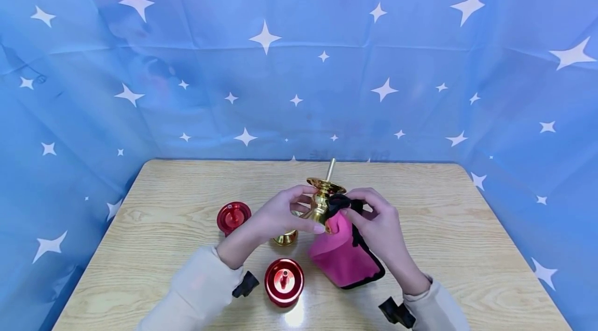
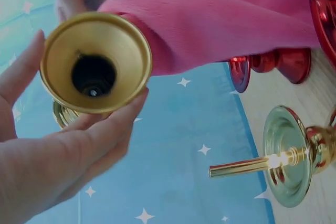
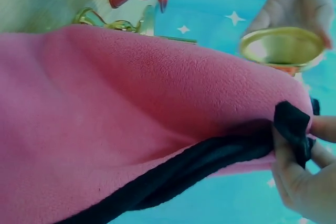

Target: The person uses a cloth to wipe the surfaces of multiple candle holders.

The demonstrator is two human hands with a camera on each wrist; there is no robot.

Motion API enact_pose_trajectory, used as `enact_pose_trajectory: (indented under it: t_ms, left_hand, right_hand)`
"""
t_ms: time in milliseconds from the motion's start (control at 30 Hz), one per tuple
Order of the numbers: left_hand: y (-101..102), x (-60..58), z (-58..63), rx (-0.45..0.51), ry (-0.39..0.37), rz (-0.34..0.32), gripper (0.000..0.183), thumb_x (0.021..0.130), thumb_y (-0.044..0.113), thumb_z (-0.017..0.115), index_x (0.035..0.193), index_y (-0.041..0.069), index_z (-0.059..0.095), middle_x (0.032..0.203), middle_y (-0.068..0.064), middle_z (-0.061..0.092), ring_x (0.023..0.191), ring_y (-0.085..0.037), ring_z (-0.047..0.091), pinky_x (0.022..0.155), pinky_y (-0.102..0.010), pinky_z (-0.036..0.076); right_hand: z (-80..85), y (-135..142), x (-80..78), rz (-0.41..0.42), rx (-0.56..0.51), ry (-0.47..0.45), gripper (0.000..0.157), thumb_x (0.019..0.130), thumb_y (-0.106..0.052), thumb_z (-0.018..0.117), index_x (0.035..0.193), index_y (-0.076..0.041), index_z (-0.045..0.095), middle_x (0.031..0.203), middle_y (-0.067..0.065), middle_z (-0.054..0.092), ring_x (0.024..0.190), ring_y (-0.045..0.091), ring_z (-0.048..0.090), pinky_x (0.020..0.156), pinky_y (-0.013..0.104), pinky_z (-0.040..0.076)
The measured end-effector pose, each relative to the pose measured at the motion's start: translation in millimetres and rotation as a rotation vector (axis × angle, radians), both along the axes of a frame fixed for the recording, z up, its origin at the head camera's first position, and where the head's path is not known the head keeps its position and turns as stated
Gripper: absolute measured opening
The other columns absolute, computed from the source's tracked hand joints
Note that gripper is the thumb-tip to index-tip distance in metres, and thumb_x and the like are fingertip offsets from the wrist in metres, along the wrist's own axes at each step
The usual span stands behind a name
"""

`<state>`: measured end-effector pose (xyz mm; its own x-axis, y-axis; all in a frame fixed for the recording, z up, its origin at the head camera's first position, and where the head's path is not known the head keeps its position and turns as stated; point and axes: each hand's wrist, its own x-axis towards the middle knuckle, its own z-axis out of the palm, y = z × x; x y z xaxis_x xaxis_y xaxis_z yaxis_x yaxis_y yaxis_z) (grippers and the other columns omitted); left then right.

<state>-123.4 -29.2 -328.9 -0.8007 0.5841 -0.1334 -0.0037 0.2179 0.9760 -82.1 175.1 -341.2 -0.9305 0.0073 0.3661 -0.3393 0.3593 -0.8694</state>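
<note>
My left hand [image 1: 275, 218] holds a shiny gold candlestick [image 1: 321, 201] raised over the table, its dish and thin rod pointing up. In the left wrist view, the hollow underside of its base [image 2: 52, 85] faces the camera, thumb and fingers around the rim. My right hand [image 1: 384, 227] pinches the black edging of a pink plush cloth [image 1: 341, 261] close beside the candlestick. The rest of the cloth hangs down towards the table. From the right wrist, the fingers [image 3: 286, 169] show gathered on the bunched black trim [image 3: 210, 150].
Under my left hand stands a second gold candlestick [image 2: 286, 156], partly hidden in the head view. One red candlestick [image 1: 284, 283] is at the front, another red candlestick [image 1: 233, 218] farther back left. A blue star-patterned curtain [image 1: 299, 71] surrounds the wooden table [image 1: 448, 206].
</note>
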Motion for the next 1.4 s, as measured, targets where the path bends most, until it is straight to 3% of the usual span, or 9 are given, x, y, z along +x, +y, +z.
enact_pose_trajectory:
  t_ms: [167, 300, 500, 667, 933, 1100, 1300, 1400]
  left_hand:
    - [5, 1.0, -2.2, -0.123, 0.064, 0.040, 0.069, 0.072, 0.020, 0.078, 0.132, 0.008, 0.046, 0.108, -0.006, 0.057, 0.095, -0.020, 0.054, 0.078, -0.031, 0.048]
    - [2, -1.5, -3.5, -0.052, 0.029, -0.001, 0.065, 0.077, 0.012, 0.074, 0.133, 0.002, 0.043, 0.109, -0.008, 0.056, 0.098, -0.021, 0.053, 0.079, -0.029, 0.049]
    - [-8, -5.2, 0.7, 0.132, -0.111, -0.104, 0.063, 0.082, 0.000, 0.065, 0.137, 0.002, 0.035, 0.125, -0.013, 0.048, 0.115, -0.026, 0.047, 0.091, -0.034, 0.045]
    - [-8, -3.9, 4.2, 0.170, -0.126, -0.174, 0.067, 0.083, 0.001, 0.064, 0.139, 0.001, 0.028, 0.128, -0.016, 0.044, 0.119, -0.029, 0.043, 0.093, -0.035, 0.043]
    - [3, 2.6, -5.0, 0.033, -0.039, -0.031, 0.074, 0.074, 0.011, 0.076, 0.135, 0.007, 0.034, 0.116, -0.012, 0.050, 0.103, -0.022, 0.049, 0.086, -0.033, 0.045]
    - [4, 3.0, -5.6, -0.012, -0.037, 0.002, 0.074, 0.075, 0.020, 0.076, 0.136, 0.009, 0.035, 0.117, -0.009, 0.049, 0.104, -0.022, 0.048, 0.086, -0.035, 0.045]
    - [4, 2.8, -4.5, -0.032, -0.034, 0.027, 0.073, 0.074, 0.012, 0.076, 0.136, 0.006, 0.037, 0.116, -0.012, 0.051, 0.102, -0.026, 0.052, 0.081, -0.034, 0.048]
    - [5, 2.5, -3.3, -0.020, -0.062, 0.052, 0.069, 0.075, 0.008, 0.075, 0.133, 0.006, 0.038, 0.115, -0.013, 0.052, 0.102, -0.028, 0.052, 0.080, -0.036, 0.049]
  right_hand:
    - [8.3, -4, 2.0, 0.031, 0.029, 0.123, 0.025, 0.074, 0.012, 0.068, 0.094, -0.004, 0.067, 0.098, 0.007, 0.061, 0.087, 0.011, 0.058, 0.066, 0.021, 0.054]
    - [11.3, -5, 1.8, 0.061, 0.030, 0.207, 0.027, 0.073, 0.016, 0.067, 0.094, -0.001, 0.066, 0.098, 0.011, 0.061, 0.088, 0.012, 0.059, 0.069, 0.022, 0.053]
    - [5.2, 2, -2.8, 0.014, -0.013, 0.117, 0.023, 0.074, 0.014, 0.067, 0.093, 0.000, 0.066, 0.098, 0.010, 0.060, 0.086, 0.010, 0.057, 0.065, 0.019, 0.053]
    - [-2.2, 4, -6.4, 0.000, -0.051, 0.044, 0.023, 0.074, 0.016, 0.066, 0.093, 0.003, 0.065, 0.098, 0.012, 0.060, 0.086, 0.010, 0.057, 0.069, 0.020, 0.053]
    - [-6.8, 3, -6.4, 0.002, -0.041, 0.048, 0.024, 0.073, 0.017, 0.065, 0.092, 0.003, 0.065, 0.098, 0.012, 0.060, 0.084, 0.011, 0.057, 0.068, 0.021, 0.053]
    - [-8.7, 2, -6.4, 0.003, -0.022, 0.072, 0.024, 0.073, 0.016, 0.066, 0.091, 0.001, 0.065, 0.096, 0.010, 0.061, 0.083, 0.012, 0.056, 0.067, 0.021, 0.053]
    - [-7.8, 2, -5.8, -0.005, 0.020, 0.066, 0.024, 0.074, 0.013, 0.067, 0.093, -0.001, 0.066, 0.098, 0.008, 0.061, 0.084, 0.011, 0.056, 0.066, 0.020, 0.053]
    - [-4.9, 0, -4.0, -0.005, 0.035, 0.105, 0.025, 0.073, 0.014, 0.067, 0.093, -0.002, 0.066, 0.098, 0.007, 0.061, 0.084, 0.011, 0.057, 0.065, 0.019, 0.053]
